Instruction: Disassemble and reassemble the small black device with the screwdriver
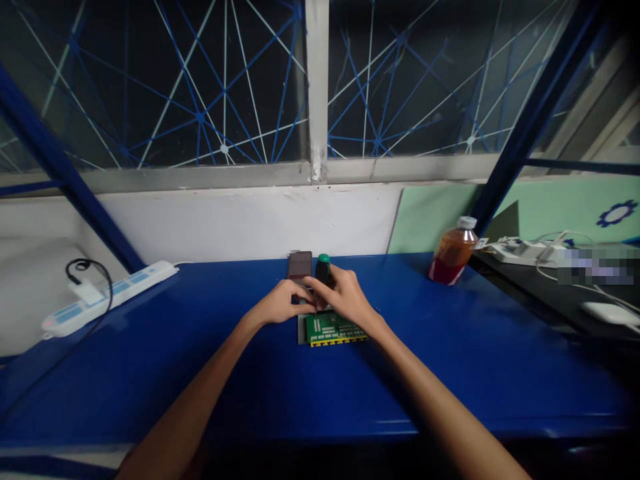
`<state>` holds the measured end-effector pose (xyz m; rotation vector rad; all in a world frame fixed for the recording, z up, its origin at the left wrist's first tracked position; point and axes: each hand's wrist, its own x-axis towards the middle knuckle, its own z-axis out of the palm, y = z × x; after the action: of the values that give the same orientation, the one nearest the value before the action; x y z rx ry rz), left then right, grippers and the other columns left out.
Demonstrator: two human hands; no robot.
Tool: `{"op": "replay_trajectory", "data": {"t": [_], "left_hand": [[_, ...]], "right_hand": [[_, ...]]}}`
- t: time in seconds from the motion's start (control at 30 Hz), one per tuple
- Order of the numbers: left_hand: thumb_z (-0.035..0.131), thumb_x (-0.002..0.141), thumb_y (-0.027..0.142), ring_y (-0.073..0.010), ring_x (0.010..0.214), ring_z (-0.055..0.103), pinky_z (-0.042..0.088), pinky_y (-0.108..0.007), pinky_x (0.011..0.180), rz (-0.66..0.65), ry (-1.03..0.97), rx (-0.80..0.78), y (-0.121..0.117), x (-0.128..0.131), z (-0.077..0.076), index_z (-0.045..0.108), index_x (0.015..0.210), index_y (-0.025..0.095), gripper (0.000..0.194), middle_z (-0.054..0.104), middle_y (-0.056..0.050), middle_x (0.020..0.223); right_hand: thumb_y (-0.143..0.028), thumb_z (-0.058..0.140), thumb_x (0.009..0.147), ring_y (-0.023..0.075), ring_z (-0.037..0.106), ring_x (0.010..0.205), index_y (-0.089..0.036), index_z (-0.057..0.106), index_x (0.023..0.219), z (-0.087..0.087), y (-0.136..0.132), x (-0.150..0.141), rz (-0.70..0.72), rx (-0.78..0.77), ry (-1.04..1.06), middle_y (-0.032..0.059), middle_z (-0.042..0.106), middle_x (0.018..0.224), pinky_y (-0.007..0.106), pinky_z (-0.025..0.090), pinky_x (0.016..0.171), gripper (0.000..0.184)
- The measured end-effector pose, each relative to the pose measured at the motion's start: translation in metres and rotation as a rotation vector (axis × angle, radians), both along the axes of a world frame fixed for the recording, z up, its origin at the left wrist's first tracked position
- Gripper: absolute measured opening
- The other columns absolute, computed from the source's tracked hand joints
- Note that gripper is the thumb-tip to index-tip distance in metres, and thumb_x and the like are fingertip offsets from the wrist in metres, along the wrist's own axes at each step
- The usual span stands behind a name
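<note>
A green circuit board (327, 328) with a yellow strip along its front edge lies on the blue table (240, 380). My right hand (349, 291) is wrapped round a screwdriver (324, 261) with a green-and-black handle, held upright over the back of the board. Its tip is hidden by my fingers. My left hand (279, 301) reaches in from the left, thumb and fingers pinched together beside the screwdriver's lower end. What those fingers hold, if anything, is too small to make out. Just behind the hands lies a dark, flat, phone-like object (300, 265).
At the left, a white power strip (120, 293) has a plug and black cable (109, 293) in it. A bottle (453, 252) of reddish-brown drink stands at the back right. Cables and a white adapter (611, 313) lie on a dark surface beyond. Blue frame posts flank the table.
</note>
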<state>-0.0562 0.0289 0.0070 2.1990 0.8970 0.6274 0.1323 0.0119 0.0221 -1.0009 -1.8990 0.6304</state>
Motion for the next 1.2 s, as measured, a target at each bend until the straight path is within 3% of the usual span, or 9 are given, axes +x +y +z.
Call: {"op": "replay_trajectory", "data": {"t": [0.4,0.77,1.0,1.2], "left_hand": [[0.063,0.081,0.025,-0.0204,0.087,0.069,0.049,-0.028,0.081,0.009,-0.008,0.041,-0.0014,0.0013,-0.0021,0.076,0.088,0.017,0.017,0.076,-0.006,0.091],[0.068,0.078,0.027,-0.0217,0.089,0.068,0.049,-0.028,0.079,0.090,-0.008,0.032,0.0015,0.0000,-0.0082,0.076,0.089,0.018,0.017,0.076,-0.003,0.092],[0.071,0.077,0.030,-0.0208,0.085,0.067,0.048,-0.026,0.076,0.105,-0.010,0.050,0.0012,0.0011,-0.0071,0.076,0.085,0.016,0.018,0.076,-0.003,0.088],[0.073,0.075,0.032,-0.0202,0.079,0.067,0.047,-0.026,0.070,0.133,0.020,0.084,0.0011,-0.0005,-0.0070,0.076,0.079,0.014,0.018,0.075,-0.004,0.080]], "right_hand": [[-0.051,0.049,0.091,0.0140,0.051,0.053,-0.020,0.055,0.083,0.0027,-0.0020,0.0005,0.027,0.049,-0.063,0.0008,0.060,0.061,0.029,0.035,0.050,0.033],[-0.050,0.061,0.083,0.0114,0.044,0.051,-0.022,0.045,0.067,0.0006,-0.0007,0.0026,0.007,0.077,-0.074,-0.0037,0.049,0.056,0.028,0.029,0.048,0.036],[-0.040,0.067,0.080,0.0108,0.050,0.055,-0.020,0.050,0.071,-0.0030,0.0009,0.0035,0.025,0.061,-0.026,-0.0030,0.055,0.062,0.025,0.033,0.051,0.028],[-0.042,0.066,0.081,0.0124,0.056,0.059,-0.019,0.059,0.081,-0.0046,0.0003,0.0022,0.069,0.002,-0.011,-0.0008,0.061,0.069,0.025,0.036,0.053,0.024]]}}
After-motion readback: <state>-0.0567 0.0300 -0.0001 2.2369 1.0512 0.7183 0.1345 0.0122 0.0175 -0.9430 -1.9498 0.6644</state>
